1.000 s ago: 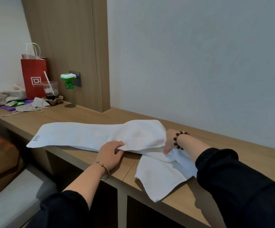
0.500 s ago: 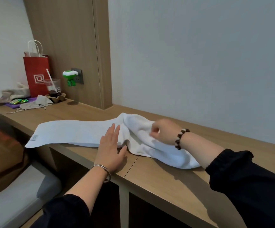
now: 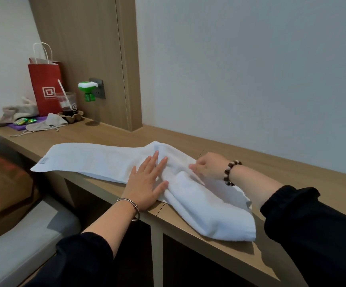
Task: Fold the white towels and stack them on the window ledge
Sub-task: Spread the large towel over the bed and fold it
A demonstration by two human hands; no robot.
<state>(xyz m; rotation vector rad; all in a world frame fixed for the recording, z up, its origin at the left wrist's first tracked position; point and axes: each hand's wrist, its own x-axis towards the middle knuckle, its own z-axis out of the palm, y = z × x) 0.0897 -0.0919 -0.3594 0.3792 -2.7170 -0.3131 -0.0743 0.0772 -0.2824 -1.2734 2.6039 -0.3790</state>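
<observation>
The white towel (image 3: 97, 160) lies lengthwise on the wooden ledge (image 3: 292, 177). Its long left part is flat, with a small tag at the corner toward nine o'clock. Its right part is bunched and doubled over, ending near the ledge's front edge toward five o'clock.

The left hand (image 3: 147, 183) rests palm down on the towel's middle, fingers straight and slightly spread, pointing to one o'clock. A metal bangle (image 3: 130, 206) circles that wrist.

Just beside it, at three o'clock of the left hand, the right hand (image 3: 207, 166) has its fingers curled, with thumb and forefinger pinching a raised fold of the towel. A beaded bracelet (image 3: 231, 171) sits on that wrist. Both forearms come out of black sleeves.

Well apart from the towel, toward ten o'clock at the ledge's far end, stands a red paper bag (image 3: 43, 85) with white handles. A plastic cup (image 3: 66, 102) with a straw sits in front of it, at its four o'clock. A beige cloth pouch (image 3: 48, 124) lies at six o'clock of the cup. A green plug-in device (image 3: 88, 90) hangs on a wall socket at two o'clock of the cup.
</observation>
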